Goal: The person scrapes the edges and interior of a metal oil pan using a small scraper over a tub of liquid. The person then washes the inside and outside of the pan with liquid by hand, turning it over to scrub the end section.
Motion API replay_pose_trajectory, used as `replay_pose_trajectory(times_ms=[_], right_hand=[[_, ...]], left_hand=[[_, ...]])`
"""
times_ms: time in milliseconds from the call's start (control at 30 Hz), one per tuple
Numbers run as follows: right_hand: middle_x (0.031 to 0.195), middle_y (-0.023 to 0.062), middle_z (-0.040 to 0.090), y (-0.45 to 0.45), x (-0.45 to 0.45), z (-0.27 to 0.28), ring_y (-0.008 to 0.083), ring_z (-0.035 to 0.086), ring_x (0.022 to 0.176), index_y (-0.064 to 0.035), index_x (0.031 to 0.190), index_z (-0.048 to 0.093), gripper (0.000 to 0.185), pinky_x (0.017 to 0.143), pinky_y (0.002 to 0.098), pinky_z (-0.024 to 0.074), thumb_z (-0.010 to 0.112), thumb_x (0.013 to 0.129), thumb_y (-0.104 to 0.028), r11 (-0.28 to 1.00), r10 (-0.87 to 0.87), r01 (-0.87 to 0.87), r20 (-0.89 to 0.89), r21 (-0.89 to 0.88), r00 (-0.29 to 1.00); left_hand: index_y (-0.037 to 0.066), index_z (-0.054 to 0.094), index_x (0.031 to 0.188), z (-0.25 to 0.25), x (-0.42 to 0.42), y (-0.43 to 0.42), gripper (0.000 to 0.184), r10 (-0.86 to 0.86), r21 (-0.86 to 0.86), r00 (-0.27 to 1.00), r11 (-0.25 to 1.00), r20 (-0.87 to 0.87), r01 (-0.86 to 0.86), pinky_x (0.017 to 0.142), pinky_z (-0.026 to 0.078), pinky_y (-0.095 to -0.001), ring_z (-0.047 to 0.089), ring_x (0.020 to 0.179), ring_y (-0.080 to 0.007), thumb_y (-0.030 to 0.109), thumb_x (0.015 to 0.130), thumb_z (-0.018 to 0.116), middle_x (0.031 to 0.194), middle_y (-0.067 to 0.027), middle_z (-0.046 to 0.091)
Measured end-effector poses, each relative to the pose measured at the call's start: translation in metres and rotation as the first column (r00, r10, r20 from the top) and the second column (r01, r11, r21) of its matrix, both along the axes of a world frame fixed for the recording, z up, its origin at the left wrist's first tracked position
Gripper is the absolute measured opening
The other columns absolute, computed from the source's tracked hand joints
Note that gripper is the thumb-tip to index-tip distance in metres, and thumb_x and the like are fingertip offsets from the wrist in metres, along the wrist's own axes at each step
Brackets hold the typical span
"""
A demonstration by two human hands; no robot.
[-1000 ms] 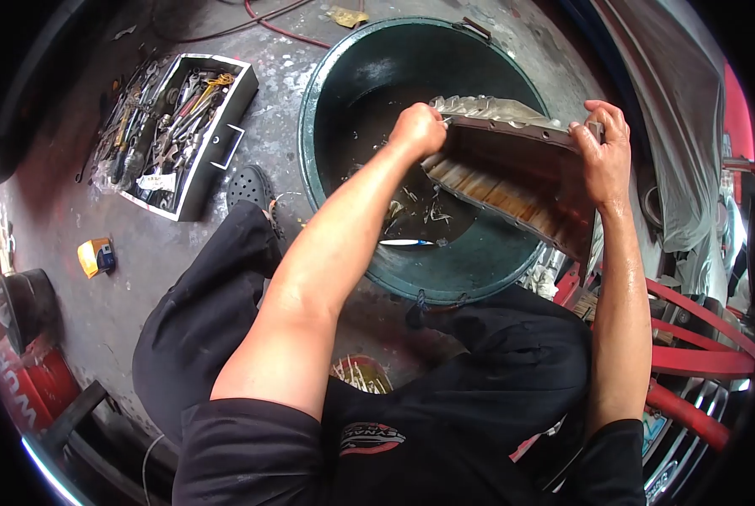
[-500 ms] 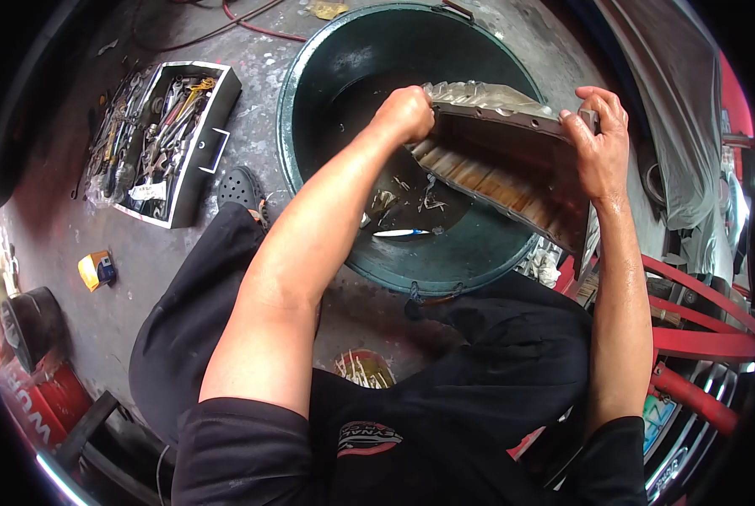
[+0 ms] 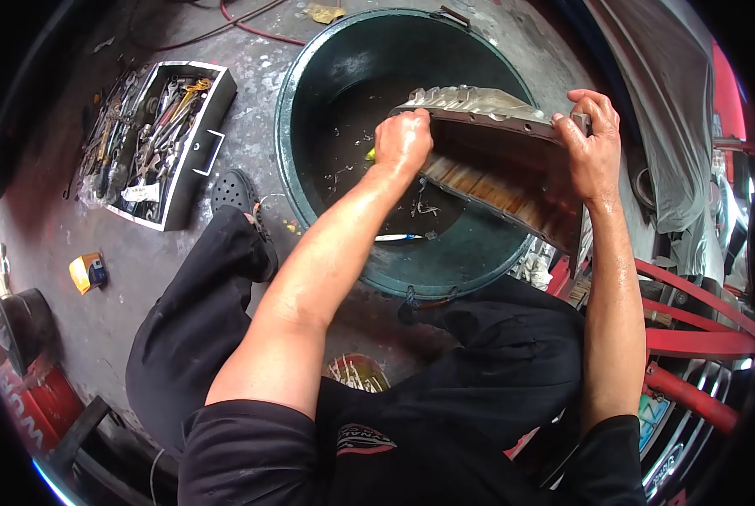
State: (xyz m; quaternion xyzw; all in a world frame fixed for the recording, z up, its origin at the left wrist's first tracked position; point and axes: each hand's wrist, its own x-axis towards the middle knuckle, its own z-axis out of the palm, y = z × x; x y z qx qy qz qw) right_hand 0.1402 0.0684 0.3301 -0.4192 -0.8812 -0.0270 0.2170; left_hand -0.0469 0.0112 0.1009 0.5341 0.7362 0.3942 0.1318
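Over a big dark green tub (image 3: 286,110), I see a ribbed metal oil pan (image 3: 500,187), tilted with its hollow side toward me. Bolt holes line its flange, and brown staining covers the inner ribs. My left hand (image 3: 404,142) is closed at the pan's left edge; its fingertips are hidden. My right hand (image 3: 595,143) grips the right end, thumb on the near side. Dark liquid lies in the tub, with a white-and-blue slim item (image 3: 399,238) and pale scraps in it. A small yellow-green thing (image 3: 371,154) shows beside my left hand.
A tool drawer (image 3: 199,139) full of wrenches stands left of the tub, more tools beside it. A yellow-and-blue box (image 3: 88,272) lies on the floor. Red metal bars (image 3: 698,343) and a grey cover (image 3: 668,160) are on the right. A red hose (image 3: 264,34) runs behind.
The oil pan has shifted slightly left. My left hand has moved down along its left edge, and my right hand has moved slightly left. The yellow-green thing has come into view.
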Motion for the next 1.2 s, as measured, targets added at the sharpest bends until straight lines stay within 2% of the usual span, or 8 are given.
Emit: replay_pose_trajectory(times_ms=[133, 233, 733, 867, 933, 967, 1067, 1200], right_hand=[[0.117, 0.0096, 0.063, 0.002, -0.001, -0.001, 0.0311, 0.053, 0.117, -0.0018, 0.088, 0.062, 0.028, 0.103, 0.0405, 0.0392, 0.071, 0.079, -0.027, 1.000, -0.021, 0.020, -0.013, -0.021, 1.000], [0.118, 0.0097, 0.063, 0.009, 0.001, -0.003, 0.0318, 0.052, 0.118, -0.0015, 0.096, 0.066, 0.032, 0.103, 0.0401, 0.0395, 0.069, 0.079, -0.029, 0.996, -0.081, 0.080, -0.018, -0.032, 0.997], [0.117, 0.0102, 0.064, -0.002, -0.015, -0.006, 0.0327, 0.052, 0.118, -0.0025, 0.102, 0.072, 0.043, 0.105, 0.0441, 0.0368, 0.068, 0.076, -0.036, 0.988, -0.144, 0.144, -0.018, 0.050, 0.989], [0.115, 0.0105, 0.064, -0.006, -0.017, -0.006, 0.0324, 0.052, 0.118, -0.0029, 0.100, 0.072, 0.042, 0.105, 0.0448, 0.0364, 0.068, 0.075, -0.036, 0.987, -0.154, 0.156, -0.037, 0.050, 0.987], [0.115, 0.0106, 0.064, -0.006, -0.013, -0.006, 0.0323, 0.052, 0.118, -0.0030, 0.101, 0.072, 0.043, 0.105, 0.0449, 0.0362, 0.068, 0.075, -0.037, 0.987, -0.154, 0.156, -0.033, 0.051, 0.988], [0.115, 0.0106, 0.064, -0.006, -0.012, -0.006, 0.0322, 0.052, 0.118, -0.0030, 0.101, 0.072, 0.043, 0.105, 0.0450, 0.0361, 0.068, 0.075, -0.037, 0.988, -0.146, 0.147, -0.021, 0.045, 0.989], [0.115, 0.0103, 0.063, -0.004, -0.011, -0.007, 0.0321, 0.051, 0.118, -0.0030, 0.100, 0.072, 0.043, 0.105, 0.0447, 0.0355, 0.068, 0.075, -0.037, 0.985, -0.166, 0.168, -0.034, 0.040, 0.985], [0.115, 0.0101, 0.063, -0.005, -0.009, -0.008, 0.0320, 0.051, 0.118, -0.0029, 0.100, 0.072, 0.043, 0.105, 0.0443, 0.0350, 0.068, 0.075, -0.037, 0.985, -0.168, 0.169, -0.024, 0.032, 0.985]], left_hand=[[0.009, 0.062, 0.085, -0.006, -0.021, -0.015, 0.003, -0.020, 0.296, 0.911, 0.942, -0.412, 0.155, 0.064, 0.055, -0.0442, 0.066, 0.076, -0.0283, 0.011, 0.085, 0.060, 0.077, -0.0102, 0.064], [0.010, 0.060, 0.083, 0.010, -0.016, -0.030, 0.006, 0.149, 0.323, 0.968, 0.943, -0.201, -0.078, 0.062, 0.054, -0.0420, 0.066, 0.073, -0.0270, 0.014, 0.085, 0.064, 0.074, -0.0082, 0.062], [0.006, 0.065, 0.083, 0.095, 0.020, -0.022, 0.007, -0.058, 0.055, 0.910, 0.995, -0.410, 0.088, 0.071, 0.057, -0.0421, 0.070, 0.081, -0.0300, 0.012, 0.082, 0.060, 0.080, -0.0112, 0.069], [0.003, 0.069, 0.084, 0.097, 0.015, -0.012, 0.014, -0.116, -0.082, 0.960, 0.992, -0.255, 0.098, 0.071, 0.057, -0.0450, 0.072, 0.078, -0.0310, 0.015, 0.084, 0.062, 0.081, -0.0180, 0.071], [0.002, 0.072, 0.086, 0.100, -0.005, -0.006, 0.019, -0.167, -0.092, 0.946, 0.976, 0.277, 0.199, 0.072, 0.056, -0.0463, 0.072, 0.079, -0.0344, 0.019, 0.087, 0.064, 0.081, -0.0195, 0.071], [0.003, 0.073, 0.087, 0.107, -0.014, -0.006, 0.022, -0.096, -0.289, 0.784, 0.896, 0.614, 0.336, 0.077, 0.054, -0.0478, 0.070, 0.085, -0.0382, 0.024, 0.089, 0.066, 0.084, -0.0206, 0.071], [0.005, 0.073, 0.089, 0.086, 0.006, -0.021, 0.020, -0.072, -0.015, 0.963, 0.997, 0.259, 0.079, 0.077, 0.053, -0.0496, 0.069, 0.083, -0.0403, 0.022, 0.090, 0.064, 0.084, -0.0210, 0.070], [0.005, 0.067, 0.083, 0.081, 0.016, -0.028, 0.023, -0.056, -0.021, 0.998, 0.998, 0.032, 0.056, 0.075, 0.054, -0.0515, 0.067, 0.082, -0.0417, 0.023, 0.094, 0.058, 0.079, -0.0214, 0.068]])
